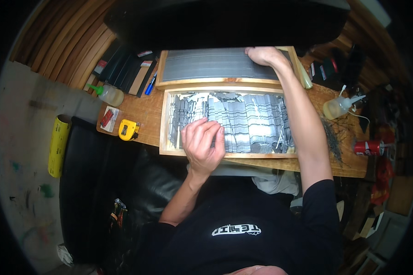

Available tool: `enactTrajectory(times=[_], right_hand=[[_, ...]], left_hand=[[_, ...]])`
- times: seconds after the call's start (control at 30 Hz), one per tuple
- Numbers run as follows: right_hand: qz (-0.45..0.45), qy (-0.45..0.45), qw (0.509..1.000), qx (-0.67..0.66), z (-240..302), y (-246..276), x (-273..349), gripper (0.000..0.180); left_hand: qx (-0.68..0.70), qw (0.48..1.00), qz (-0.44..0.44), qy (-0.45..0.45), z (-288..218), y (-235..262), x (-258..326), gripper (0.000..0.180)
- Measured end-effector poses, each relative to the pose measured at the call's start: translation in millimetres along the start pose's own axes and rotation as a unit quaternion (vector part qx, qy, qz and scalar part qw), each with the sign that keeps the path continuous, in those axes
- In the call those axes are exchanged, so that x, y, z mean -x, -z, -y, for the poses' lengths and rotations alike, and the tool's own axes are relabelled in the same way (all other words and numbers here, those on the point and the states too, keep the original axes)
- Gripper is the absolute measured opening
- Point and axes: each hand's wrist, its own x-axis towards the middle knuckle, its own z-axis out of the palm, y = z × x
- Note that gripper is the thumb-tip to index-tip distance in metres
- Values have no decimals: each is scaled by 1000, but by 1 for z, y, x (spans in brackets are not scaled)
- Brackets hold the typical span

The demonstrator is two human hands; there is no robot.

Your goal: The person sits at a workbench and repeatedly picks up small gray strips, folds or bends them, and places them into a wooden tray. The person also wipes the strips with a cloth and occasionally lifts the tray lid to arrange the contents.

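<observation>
A shallow wooden tray [229, 155] holds rows of thin grey strips [234, 121], some of them broken and ragged at the ends. Above its near left part is my left hand [202, 143], fingers loosely curled, with nothing visible in it. Beyond that tray lies a second wooden frame [192, 84] filled with a smooth, lined grey sheet [202, 64]. My right arm reaches over the near tray's right side. At the sheet's far right part, my right hand [264, 56] has its fingers bent together at the surface; what they pinch, if anything, is hidden.
A black overhang [229, 23] covers the far side. On the wooden table [144, 130] are a yellow tape measure [129, 130], a blue marker [151, 84], a green-tipped bottle [110, 95], and another squeeze bottle [337, 107]. A red can [368, 147] lies at the right.
</observation>
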Motion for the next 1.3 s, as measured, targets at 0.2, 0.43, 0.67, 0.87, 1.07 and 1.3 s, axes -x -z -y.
enactTrajectory(times=[0.2, 0.43, 0.67, 0.87, 1.07, 1.3], right_hand=[[106, -33, 993, 49, 57, 3, -2, 32], [155, 121, 961, -196, 72, -31, 13, 41], [17, 231, 952, -199, 18, 2, 162, 24], [136, 22, 927, -349, -64, -25, 329, 10], [301, -64, 860, -408, -67, -108, 378, 18], [235, 37, 860, -451, -25, -153, 365, 31]], left_hand=[[-11, 1000, -7, -1, 5, -1, 4, 14], [3, 1000, -17, 4, 2, -3, 2, 14], [97, 991, -91, 28, 7, 7, 11, 10], [79, 971, -161, 158, 42, 68, 13, 10], [-47, 918, 133, 372, 68, 108, 18, 26], [-24, 925, 155, 345, 52, 127, 42, 21]])
